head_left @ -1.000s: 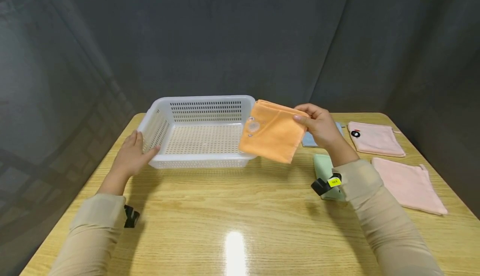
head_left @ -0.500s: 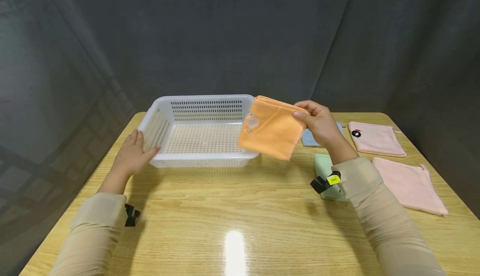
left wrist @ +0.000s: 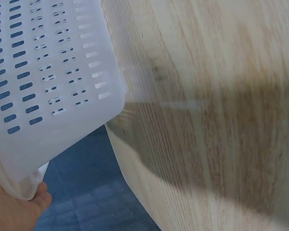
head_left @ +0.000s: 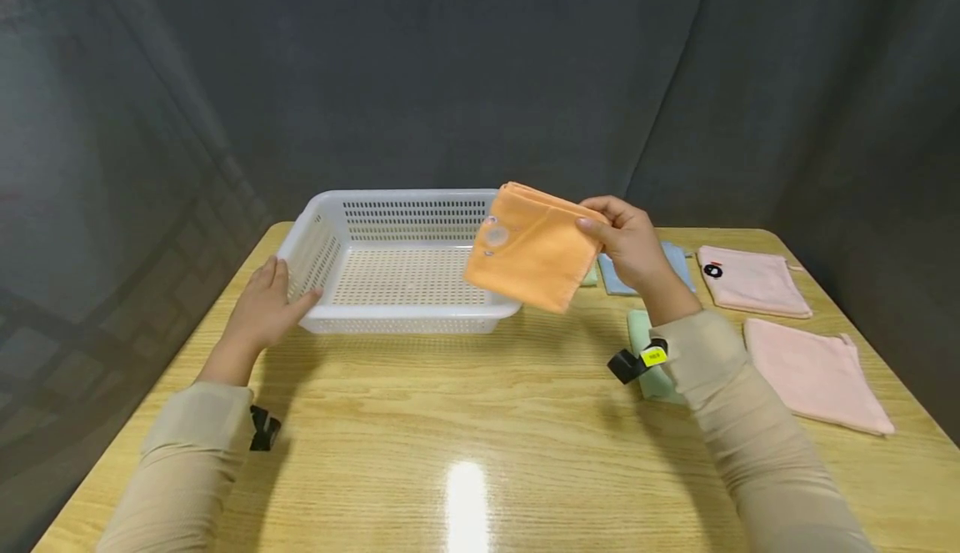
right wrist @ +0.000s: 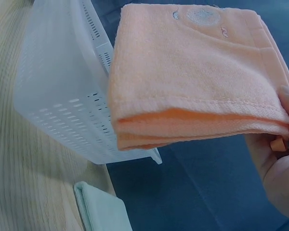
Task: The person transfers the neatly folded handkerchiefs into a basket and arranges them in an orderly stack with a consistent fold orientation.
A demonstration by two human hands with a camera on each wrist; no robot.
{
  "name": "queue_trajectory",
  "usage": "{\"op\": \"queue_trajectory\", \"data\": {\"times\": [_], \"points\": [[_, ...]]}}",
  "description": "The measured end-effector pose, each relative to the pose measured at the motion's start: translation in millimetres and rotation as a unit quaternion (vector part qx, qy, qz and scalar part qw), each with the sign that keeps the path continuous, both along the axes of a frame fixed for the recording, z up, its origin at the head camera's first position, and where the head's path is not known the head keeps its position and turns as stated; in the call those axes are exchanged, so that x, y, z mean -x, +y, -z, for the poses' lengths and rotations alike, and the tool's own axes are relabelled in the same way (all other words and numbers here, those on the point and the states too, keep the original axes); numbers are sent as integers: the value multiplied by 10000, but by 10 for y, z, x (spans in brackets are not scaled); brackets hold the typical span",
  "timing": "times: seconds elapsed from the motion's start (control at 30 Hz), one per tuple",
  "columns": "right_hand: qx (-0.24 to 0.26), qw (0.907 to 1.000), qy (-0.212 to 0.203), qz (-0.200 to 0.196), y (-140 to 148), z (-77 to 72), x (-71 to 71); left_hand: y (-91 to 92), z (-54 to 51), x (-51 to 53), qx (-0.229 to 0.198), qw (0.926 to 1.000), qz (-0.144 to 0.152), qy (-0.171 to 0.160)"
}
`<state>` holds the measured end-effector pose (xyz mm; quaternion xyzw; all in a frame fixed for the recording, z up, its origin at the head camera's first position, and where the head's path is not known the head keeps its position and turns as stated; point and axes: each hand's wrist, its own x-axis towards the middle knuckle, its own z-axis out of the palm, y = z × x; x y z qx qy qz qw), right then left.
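A folded orange towel (head_left: 532, 248) with a pale embroidered patch hangs in the air over the right end of the white plastic basket (head_left: 408, 313). My right hand (head_left: 628, 240) pinches its right edge between thumb and fingers; the fold layers show in the right wrist view, where the towel (right wrist: 192, 72) is raised beside the basket (right wrist: 62, 91). At the basket's front left corner, my left hand (head_left: 258, 307) holds the rim, thumb along the front. Up close in the left wrist view, fingers of the left hand (left wrist: 19, 207) curl at the rim of the basket (left wrist: 62, 130).
On the right side of the wooden table (head_left: 390, 436) lie a blue folded towel (head_left: 678, 265), a green one (head_left: 655, 378) partly behind my right wrist, a pink one with a black motif (head_left: 753, 282) and a plain pink one (head_left: 817, 374). Another green towel (head_left: 590, 276) peeks out by the basket.
My right hand has carried the orange towel slightly left and up, further over the basket's right end. More of the blue towel and a bit of green now show. The left hand stays put.
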<state>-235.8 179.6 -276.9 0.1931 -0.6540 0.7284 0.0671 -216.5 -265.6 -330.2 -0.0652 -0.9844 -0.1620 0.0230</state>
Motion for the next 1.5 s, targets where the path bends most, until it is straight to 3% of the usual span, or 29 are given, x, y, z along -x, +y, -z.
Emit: {"op": "queue_trajectory", "data": {"times": [0.9,1.17,1.5], "points": [[-123,9998,-108,111,-183,-17,72,-3,0,-7,15,9999,-50,-107],[-284,9995,-108,33,-225,-39,107,8,-8,-6,2,10000,-47,-43],[-129,9999,-25,-75,-307,-51,143,11,-1,-8,27,10000,-54,8]]}}
